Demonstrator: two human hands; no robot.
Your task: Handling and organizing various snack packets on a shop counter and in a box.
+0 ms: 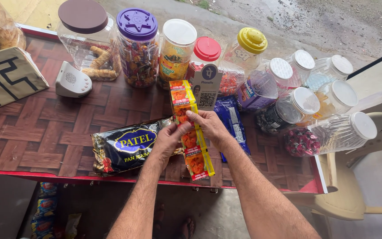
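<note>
Your two hands meet over the front edge of the bench (pixel 45 132), a woven-pattern brown top with a red rim. Your left hand (pixel 166 141) pinches the middle of a strip of orange-and-yellow sachets (pixel 190 132), and your right hand (pixel 211 126) pinches the same strip a little higher, thumb and fingers pressed on its right edge. The strip runs from mid-bench down past the front edge, its lowest sachet hanging just over the rim. Just beside your left hand lies a dark blue-and-gold packet (pixel 127 148), touching the strip's left side. Behind your right hand a blue sachet strip (pixel 231 119) lies flat. Along the back edge stand plastic jars: a brown-lidded jar (pixel 87 40) with stick snacks, a purple-lidded jar (pixel 138 48) of wrapped sweets, a white-lidded jar (pixel 177 51), a red-lidded jar (pixel 205 55) and a yellow-lidded jar (pixel 244 53). A small code card (pixel 206 86) stands in front of them. More white-lidded jars (pixel 332 128) lie tilted at the right edge.
</note>
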